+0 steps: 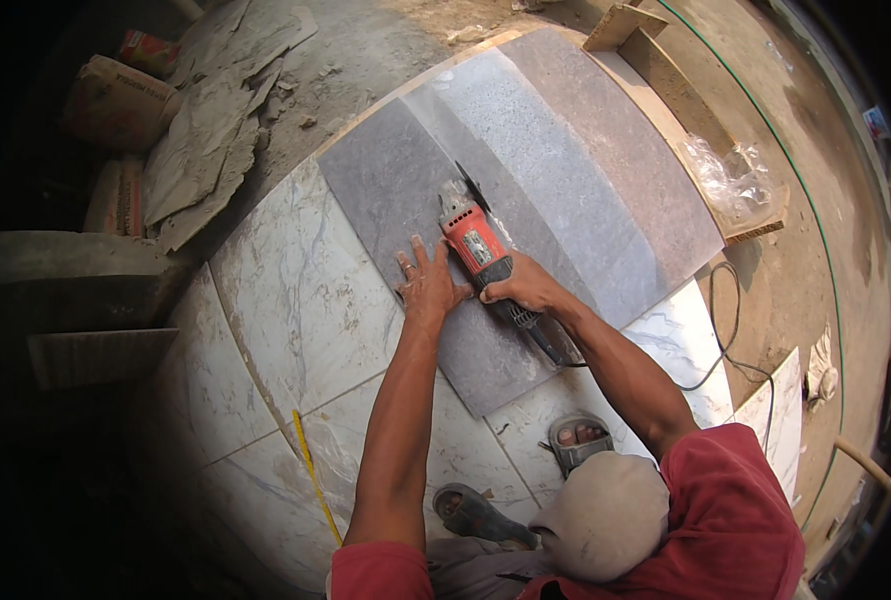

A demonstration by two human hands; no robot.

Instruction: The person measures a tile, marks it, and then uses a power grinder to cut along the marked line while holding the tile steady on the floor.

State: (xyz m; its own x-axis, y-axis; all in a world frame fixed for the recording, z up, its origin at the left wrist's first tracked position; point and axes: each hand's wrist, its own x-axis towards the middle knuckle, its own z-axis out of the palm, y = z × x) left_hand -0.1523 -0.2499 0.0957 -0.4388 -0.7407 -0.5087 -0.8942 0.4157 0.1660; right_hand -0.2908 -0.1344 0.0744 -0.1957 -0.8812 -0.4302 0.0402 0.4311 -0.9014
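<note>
My right hand [523,284] is wrapped round the black rear body of a red angle grinder [477,245]. The grinder's thin dark disc [471,187] stands on edge at the far end, close to the surface of a large grey tile [385,165]. Whether the disc is turning I cannot tell. Just left of the tool, my left hand [429,284] rests on the tile with its fingers spread, the thumb beside the grinder's body. A lighter band [555,150] runs along the grey tile to the right of the disc.
White marble-patterned floor tiles [305,280] lie to the left. A yellow measuring tape [310,465] lies near my left forearm. The grinder's black cable [730,340] loops to the right. Crumpled clear plastic [730,180] and boards sit at the far right; broken slabs [200,150] and cartons [120,100] at far left.
</note>
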